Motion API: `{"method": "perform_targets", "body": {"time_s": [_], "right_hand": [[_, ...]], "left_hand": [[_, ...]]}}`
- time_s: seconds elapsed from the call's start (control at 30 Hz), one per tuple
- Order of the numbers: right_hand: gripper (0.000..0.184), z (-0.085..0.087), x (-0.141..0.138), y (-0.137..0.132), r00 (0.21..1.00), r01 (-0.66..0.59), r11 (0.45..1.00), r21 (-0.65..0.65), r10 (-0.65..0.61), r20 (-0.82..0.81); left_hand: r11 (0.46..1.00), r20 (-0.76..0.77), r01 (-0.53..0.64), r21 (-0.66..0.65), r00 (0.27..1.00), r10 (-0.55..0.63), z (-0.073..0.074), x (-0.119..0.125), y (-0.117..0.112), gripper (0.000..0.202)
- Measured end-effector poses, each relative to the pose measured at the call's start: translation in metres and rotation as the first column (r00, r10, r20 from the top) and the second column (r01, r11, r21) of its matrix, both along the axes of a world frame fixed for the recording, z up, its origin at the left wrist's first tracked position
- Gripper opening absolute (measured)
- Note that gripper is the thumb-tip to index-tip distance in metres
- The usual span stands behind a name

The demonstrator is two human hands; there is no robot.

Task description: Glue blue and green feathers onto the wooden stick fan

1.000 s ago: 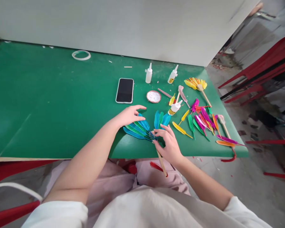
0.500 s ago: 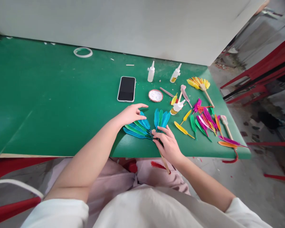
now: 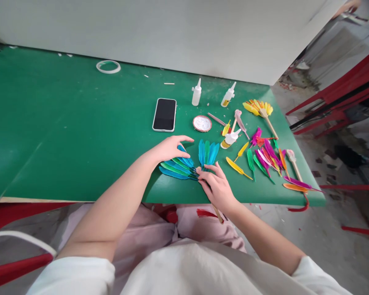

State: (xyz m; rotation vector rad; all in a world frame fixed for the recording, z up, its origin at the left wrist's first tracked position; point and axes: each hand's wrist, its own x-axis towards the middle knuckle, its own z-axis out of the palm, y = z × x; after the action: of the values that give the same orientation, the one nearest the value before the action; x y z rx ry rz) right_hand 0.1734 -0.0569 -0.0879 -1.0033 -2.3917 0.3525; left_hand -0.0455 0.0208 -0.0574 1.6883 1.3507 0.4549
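A feather fan (image 3: 174, 168) of blue and green feathers lies at the table's front edge, its feathers spread in a left group and an upright right group with a gap between. Its wooden handle (image 3: 217, 214) slants down past the edge, with a red tassel (image 3: 206, 213) near it. My right hand (image 3: 217, 186) is closed around the fan's base, fingers over the quills. Over the left feathers, my left hand (image 3: 174, 148) hovers or rests lightly, thumb and forefinger stretched apart; whether it touches them is hard to tell.
Nearby stand a glue bottle (image 3: 230, 139) and two more behind. A phone (image 3: 165, 115), a small round dish (image 3: 202, 123), and a tape ring (image 3: 108, 66) lie farther back. Loose coloured feathers (image 3: 266, 157) and a yellow feather fan (image 3: 258, 107) are at right, with a wall behind.
My left hand has shifted slightly right. The fan has turned a little: its handle end moved right and its right feathers lean slightly left. My right hand keeps its hold.
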Motion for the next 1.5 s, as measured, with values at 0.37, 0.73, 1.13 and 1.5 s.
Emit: {"method": "perform_targets", "body": {"time_s": [0.37,0.73,1.13,1.5], "right_hand": [[0.01,0.0018,-0.0009,0.0005,1.0,-0.007,1.0,0.002,0.007,0.016],[0.011,0.0024,-0.0012,0.0003,0.999,-0.006,1.0,0.008,0.006,0.036],[0.013,0.0035,-0.0019,0.0002,0.999,-0.005,1.0,-0.006,0.005,0.043],[0.028,0.0079,0.0027,-0.0019,0.992,0.107,0.994,0.014,-0.106,-0.067]], "left_hand": [[1.0,0.013,-0.001,-0.013,1.0,0.002,-0.0024,-0.0001,0.0008,0.058],[1.0,0.005,-0.002,0.0,1.0,0.002,-0.0018,-0.0005,0.0007,0.057],[1.0,0.012,0.007,-0.001,1.0,-0.007,-0.0009,-0.0004,0.0005,0.057],[1.0,0.013,0.003,0.004,1.0,-0.003,-0.0005,-0.0006,0.0007,0.057]]}}
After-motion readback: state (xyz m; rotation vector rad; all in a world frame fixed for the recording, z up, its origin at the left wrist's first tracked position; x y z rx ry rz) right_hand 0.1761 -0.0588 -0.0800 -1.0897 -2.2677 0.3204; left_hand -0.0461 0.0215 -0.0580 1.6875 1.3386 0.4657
